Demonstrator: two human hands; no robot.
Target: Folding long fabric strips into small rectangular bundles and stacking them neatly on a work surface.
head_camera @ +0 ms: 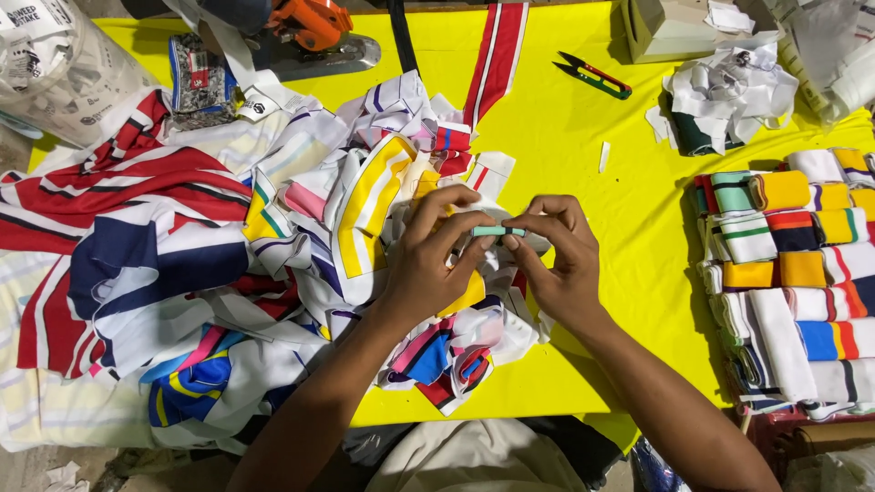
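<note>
- The left hand (428, 255) and the right hand (561, 260) meet above the middle of the yellow table (583, 146), and together they hold a small mint-green strip (499, 231) of cloth.
- The strip lies level between the hands, a little above the pile of scraps, with one end in each hand.
- The thumb and the fingertips of the left hand are pressed together on the left end of the strip.
- The fingertips of the right hand are pinched on the right end in the same way.
- Under and to the left of the hands there is a big loose pile of scraps (210, 264), white with red, dark blue, yellow and pink stripes.
- At the right edge of the table, well apart from the hands, folded pieces (788, 264) of striped ribbed cloth lie in rows.
- Small scissors (592, 76) with green and red handles lie on the table at the far side, near a heap of white cuttings (729, 96).
- An orange tool (310, 23) stands at the far left part of the table.
</note>
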